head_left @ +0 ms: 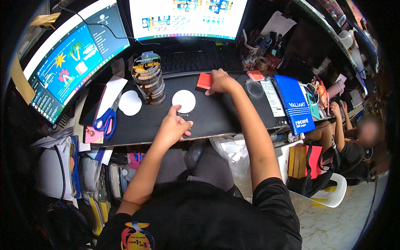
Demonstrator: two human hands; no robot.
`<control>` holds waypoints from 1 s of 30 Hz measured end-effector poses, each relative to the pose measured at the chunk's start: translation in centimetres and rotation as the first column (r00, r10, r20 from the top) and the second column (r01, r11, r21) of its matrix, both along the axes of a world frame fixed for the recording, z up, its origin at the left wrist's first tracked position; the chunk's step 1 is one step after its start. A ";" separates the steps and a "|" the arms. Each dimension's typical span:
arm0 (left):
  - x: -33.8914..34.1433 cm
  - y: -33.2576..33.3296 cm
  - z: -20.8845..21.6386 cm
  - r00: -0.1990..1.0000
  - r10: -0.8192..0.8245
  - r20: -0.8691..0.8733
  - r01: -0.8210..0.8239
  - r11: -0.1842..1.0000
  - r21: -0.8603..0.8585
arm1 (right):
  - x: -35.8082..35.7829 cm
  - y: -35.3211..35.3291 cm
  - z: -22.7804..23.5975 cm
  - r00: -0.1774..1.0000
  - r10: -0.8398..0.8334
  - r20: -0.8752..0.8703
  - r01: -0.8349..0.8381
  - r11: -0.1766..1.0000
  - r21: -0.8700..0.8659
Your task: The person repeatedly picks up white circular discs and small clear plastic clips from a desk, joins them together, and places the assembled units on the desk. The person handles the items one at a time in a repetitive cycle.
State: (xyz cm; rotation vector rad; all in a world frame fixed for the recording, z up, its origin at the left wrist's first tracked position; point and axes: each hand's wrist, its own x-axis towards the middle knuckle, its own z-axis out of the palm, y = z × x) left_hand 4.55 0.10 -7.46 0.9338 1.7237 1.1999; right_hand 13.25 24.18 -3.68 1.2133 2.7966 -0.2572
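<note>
A flat white disc lies on the black desk in front of me. My left hand rests the tip of its stretched index finger on the disc's near edge, its thumb apart and the other fingers loosely bent. Just beyond, my right hand has its thumb and fingers around the right side of a small red block with a dark side. To the left stands a tall stack of round printed pieces, upright. Beside that stack are overlapping white discs.
Blue-handled scissors lie at the left. Two monitors and a dark keyboard stand behind. A clear round piece, a blue record book and a pen holder are at right. Another person sits there.
</note>
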 end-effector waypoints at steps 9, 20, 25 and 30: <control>-1.4 2.0 -2.4 0.768 0.334 -0.547 -0.154 0.925 0.348 | 4.2 -6.7 0.1 0.682 0.420 -0.599 -0.233 0.901 0.366; -5.5 5.3 -2.0 0.707 0.134 -0.694 0.149 0.932 0.332 | 3.6 -8.5 -1.0 0.681 0.605 -0.413 -0.444 0.789 0.424; -4.9 5.6 -1.0 0.871 0.109 -0.479 -0.014 0.980 0.199 | 3.5 -8.4 -1.3 0.696 0.607 -0.384 -0.490 0.792 0.364; -4.0 5.5 -0.8 0.770 0.057 -0.635 0.059 0.985 0.161 | 3.0 -8.7 -1.5 0.694 0.621 -0.364 -0.452 0.770 0.450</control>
